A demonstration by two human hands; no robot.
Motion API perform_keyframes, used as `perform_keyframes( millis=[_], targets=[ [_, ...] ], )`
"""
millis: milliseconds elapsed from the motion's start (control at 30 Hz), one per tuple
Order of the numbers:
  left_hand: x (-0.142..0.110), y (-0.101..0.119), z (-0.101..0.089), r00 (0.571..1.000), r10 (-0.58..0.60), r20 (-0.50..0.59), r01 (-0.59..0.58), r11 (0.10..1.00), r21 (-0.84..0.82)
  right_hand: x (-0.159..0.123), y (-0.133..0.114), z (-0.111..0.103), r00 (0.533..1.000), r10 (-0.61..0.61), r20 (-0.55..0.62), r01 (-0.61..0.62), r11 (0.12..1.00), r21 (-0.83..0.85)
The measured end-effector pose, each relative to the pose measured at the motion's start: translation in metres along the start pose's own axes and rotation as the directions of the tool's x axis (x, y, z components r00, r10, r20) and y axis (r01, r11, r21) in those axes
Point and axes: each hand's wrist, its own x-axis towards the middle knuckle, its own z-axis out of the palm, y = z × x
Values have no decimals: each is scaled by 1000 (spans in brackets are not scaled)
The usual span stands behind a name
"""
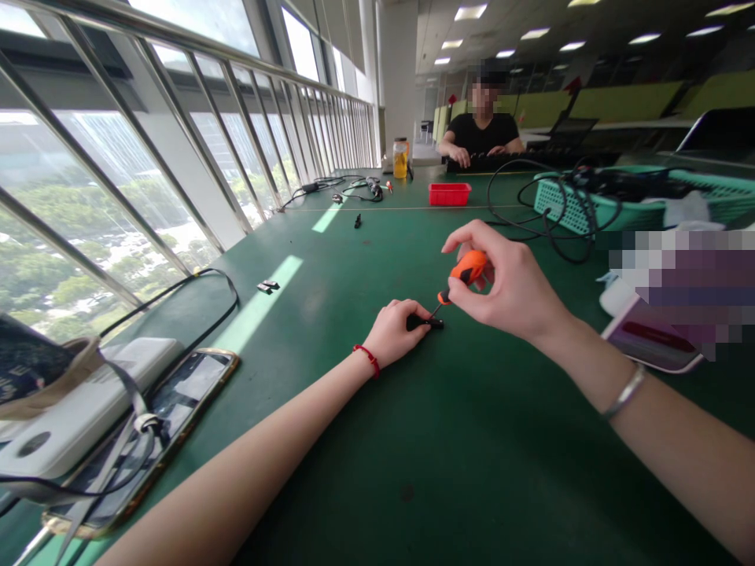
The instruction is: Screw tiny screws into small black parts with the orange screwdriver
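Note:
My right hand (pixel 501 279) grips an orange and black screwdriver (pixel 470 267) by its short, stubby handle. The shaft slants down to the left, and its tip meets a small black part (pixel 435 323) lying on the green table (pixel 377 440). My left hand (pixel 398 332) pinches that part from the left and presses it to the tabletop. Most of the part's left end is hidden under my fingers, so its exact kind does not show.
Small metal pieces (pixel 268 286) and a black piece (pixel 357 221) lie further off. A red tray (pixel 449 194), a jar (pixel 400 159) and a teal basket (pixel 566 206) with cables stand beyond. A phone (pixel 177 401) and white power strip (pixel 88 409) lie left. Someone (pixel 484 130) sits opposite.

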Motion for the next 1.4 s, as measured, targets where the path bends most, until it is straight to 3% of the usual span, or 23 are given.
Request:
perform_keyframes(
  millis=[233,467,667,867,1067,1400],
  targets=[
    [0,-1,0,1000,6,3,-6,1000,1,0,-2,1,998,65,-3,-66,997,-49],
    [0,1,-1,1000,-15,2,15,1000,20,-1,-1,1,1000,-19,-9,19,999,31],
    [-1,1,-1,1000,-11,9,11,1000,6,0,-3,2,996,90,-9,-91,991,-97],
    [-1,1,0,1000,-15,-3,15,1000,6,1,-3,-1,998,56,38,-55,998,-27],
    [-1,1,-1,1000,2,6,-2,1000,-9,0,-7,1,994,111,11,-110,988,-106],
    [0,-1,0,1000,0,9,0,1000,4,0,-5,1,998,43,41,-41,998,-46]
  ],
)
